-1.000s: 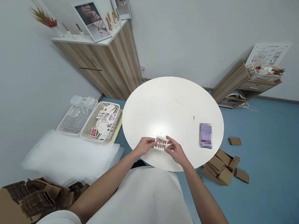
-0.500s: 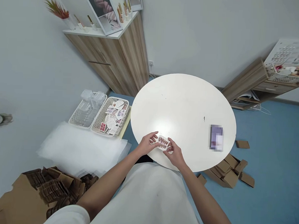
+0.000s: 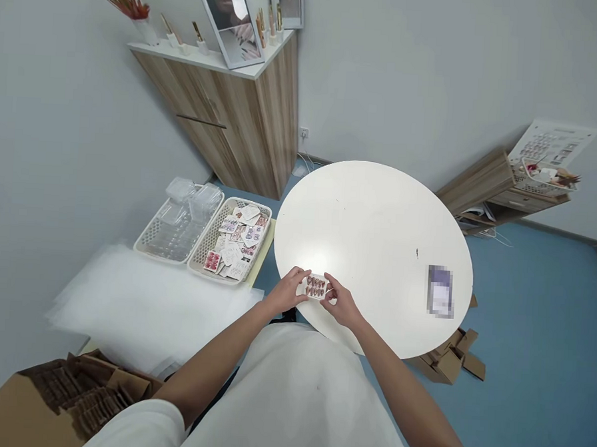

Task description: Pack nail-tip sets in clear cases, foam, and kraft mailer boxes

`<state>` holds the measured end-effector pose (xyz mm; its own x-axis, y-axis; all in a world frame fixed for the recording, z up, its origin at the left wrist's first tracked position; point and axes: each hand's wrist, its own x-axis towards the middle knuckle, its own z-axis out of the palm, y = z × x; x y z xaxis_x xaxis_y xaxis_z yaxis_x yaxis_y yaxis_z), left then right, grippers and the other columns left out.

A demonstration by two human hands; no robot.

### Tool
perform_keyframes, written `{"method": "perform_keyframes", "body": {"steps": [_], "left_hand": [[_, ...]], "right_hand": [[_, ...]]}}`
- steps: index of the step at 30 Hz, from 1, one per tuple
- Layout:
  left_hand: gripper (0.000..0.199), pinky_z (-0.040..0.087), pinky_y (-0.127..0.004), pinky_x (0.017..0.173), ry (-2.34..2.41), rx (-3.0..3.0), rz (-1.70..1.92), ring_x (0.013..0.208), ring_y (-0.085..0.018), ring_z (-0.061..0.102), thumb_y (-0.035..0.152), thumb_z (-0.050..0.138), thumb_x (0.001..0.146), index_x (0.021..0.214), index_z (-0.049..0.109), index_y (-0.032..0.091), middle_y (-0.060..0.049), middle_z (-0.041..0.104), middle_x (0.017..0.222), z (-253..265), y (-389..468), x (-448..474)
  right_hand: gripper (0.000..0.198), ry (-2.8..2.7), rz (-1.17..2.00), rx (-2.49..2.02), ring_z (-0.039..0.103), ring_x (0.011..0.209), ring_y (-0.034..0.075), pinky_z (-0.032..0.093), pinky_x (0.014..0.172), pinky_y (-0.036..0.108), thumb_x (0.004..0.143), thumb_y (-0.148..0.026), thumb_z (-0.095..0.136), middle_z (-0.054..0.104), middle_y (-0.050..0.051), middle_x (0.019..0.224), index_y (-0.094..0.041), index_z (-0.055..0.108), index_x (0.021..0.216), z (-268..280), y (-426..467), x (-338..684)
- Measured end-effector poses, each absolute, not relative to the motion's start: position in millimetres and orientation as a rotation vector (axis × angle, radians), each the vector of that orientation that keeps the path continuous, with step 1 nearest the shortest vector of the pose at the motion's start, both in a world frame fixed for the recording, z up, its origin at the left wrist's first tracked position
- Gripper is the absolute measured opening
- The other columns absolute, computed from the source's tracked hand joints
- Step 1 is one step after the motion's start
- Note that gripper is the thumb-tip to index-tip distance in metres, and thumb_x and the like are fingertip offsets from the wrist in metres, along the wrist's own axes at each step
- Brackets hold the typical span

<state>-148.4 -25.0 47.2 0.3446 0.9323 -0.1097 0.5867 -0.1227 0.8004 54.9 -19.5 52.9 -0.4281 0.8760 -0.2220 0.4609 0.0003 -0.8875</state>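
Between my two hands is a small white card of press-on nails (image 3: 316,286), its reddish-brown nails set in two rows and facing up. My left hand (image 3: 287,292) pinches the card's left edge with thumb and fingers. At the opposite edge, my right hand (image 3: 342,302) grips it the same way. Both hands are over the near edge of the white oval table (image 3: 374,207). A blurred-out purple and white item (image 3: 440,291) lies at the table's right side.
Left of the table stand a white basket with several nail cards (image 3: 228,246) and a basket with clear plastic boxes (image 3: 178,220). White translucent sheets (image 3: 139,302) lie nearer me, above a carton of folded cardboard (image 3: 23,409). Cardboard boxes (image 3: 444,364) sit on the floor at right.
My view has shifted slightly. The nail card now lies straighter between my hands, where it was tilted before. Both hands still hold it.
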Motion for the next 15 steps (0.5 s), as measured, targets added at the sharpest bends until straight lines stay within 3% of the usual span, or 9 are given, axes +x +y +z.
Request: {"method": "perform_keyframes", "body": {"steps": [7, 15], "left_hand": [[0.061, 0.044, -0.03, 0.073, 1.37, 1.886, 0.511, 0.085, -0.018, 0.052, 0.023, 0.059, 0.067, 0.123, 0.037, 0.02, -0.007, 0.047, 0.103, 30.2, -12.4, -174.4], [0.059, 0.042, -0.029, 0.075, 1.533, 1.958, 0.272, 0.094, -0.021, 0.051, 0.019, 0.056, 0.068, 0.123, 0.035, 0.017, -0.008, 0.046, 0.105, 1.0, 1.4, -186.9]], "right_hand": [[0.067, -2.064, 1.234, -1.53, 0.05, 0.076, 0.013, 0.045, 0.075, 0.032, 0.073, -0.018, 0.051, 0.05, 0.004, 0.095, -0.024, 0.022, 0.132, 29.4, -12.6, 23.1], [0.065, -2.344, 1.038, -1.684, 0.045, 0.098, 0.021, 0.041, 0.08, 0.031, 0.071, -0.015, 0.054, 0.044, 0.01, 0.106, -0.019, 0.027, 0.13, 0.5, 12.0, -9.6]]}}
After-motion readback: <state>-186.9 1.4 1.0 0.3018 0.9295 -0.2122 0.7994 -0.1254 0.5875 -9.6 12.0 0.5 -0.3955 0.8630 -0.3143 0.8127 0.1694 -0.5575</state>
